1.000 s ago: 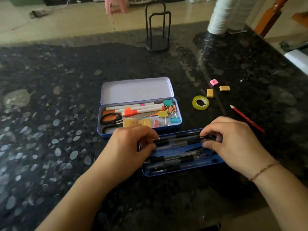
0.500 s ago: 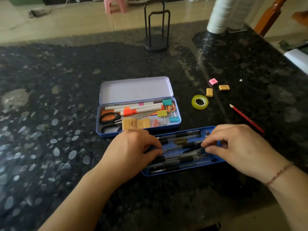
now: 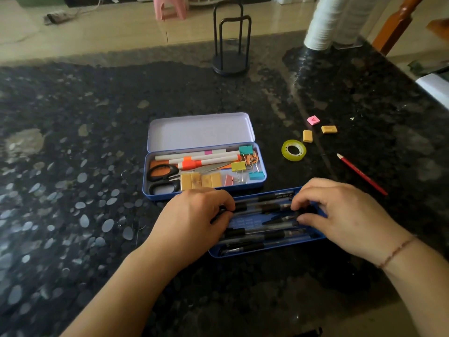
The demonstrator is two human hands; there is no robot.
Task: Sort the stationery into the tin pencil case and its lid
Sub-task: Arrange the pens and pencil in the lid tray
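Left hand (image 3: 194, 217) and right hand (image 3: 340, 215) each pinch, apparently, opposite ends of a black pen (image 3: 262, 207) over the blue tray (image 3: 267, 250).

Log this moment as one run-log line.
left hand, right hand: arranging black pens in blue tray | loose: tape, red pencil

black wire stand (image 3: 231, 54) | white cup stack (image 3: 324, 23) | pink stool (image 3: 170, 7) | speckled countertop (image 3: 73, 166)
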